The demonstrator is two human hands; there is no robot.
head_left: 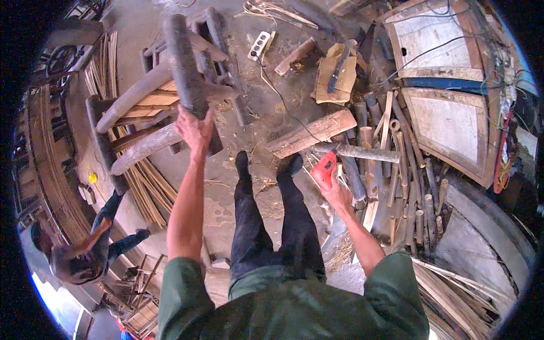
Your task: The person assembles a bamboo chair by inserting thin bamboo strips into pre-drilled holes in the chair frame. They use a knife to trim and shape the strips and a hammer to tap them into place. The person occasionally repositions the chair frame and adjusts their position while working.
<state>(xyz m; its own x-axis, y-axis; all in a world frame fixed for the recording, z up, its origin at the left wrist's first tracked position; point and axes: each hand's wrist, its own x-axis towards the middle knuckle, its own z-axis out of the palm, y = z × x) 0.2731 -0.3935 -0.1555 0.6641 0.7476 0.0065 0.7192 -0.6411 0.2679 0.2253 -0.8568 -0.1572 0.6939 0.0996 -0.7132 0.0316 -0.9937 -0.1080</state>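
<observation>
My left hand is wrapped round the lower part of a thick dark bamboo post. The post belongs to a bamboo chair-like frame with pale slats between its poles. On the other side, my right hand is closed on a red handheld power tool; its exact kind is unclear. The tool is held above the floor, close to a pale bamboo pole and a wooden plank.
A power strip lies ahead with its cord trailing across the floor. An open cardboard box stands nearby. Many cut bamboo pieces crowd the right, by framed panels. At the left, another person is near long bamboo strips.
</observation>
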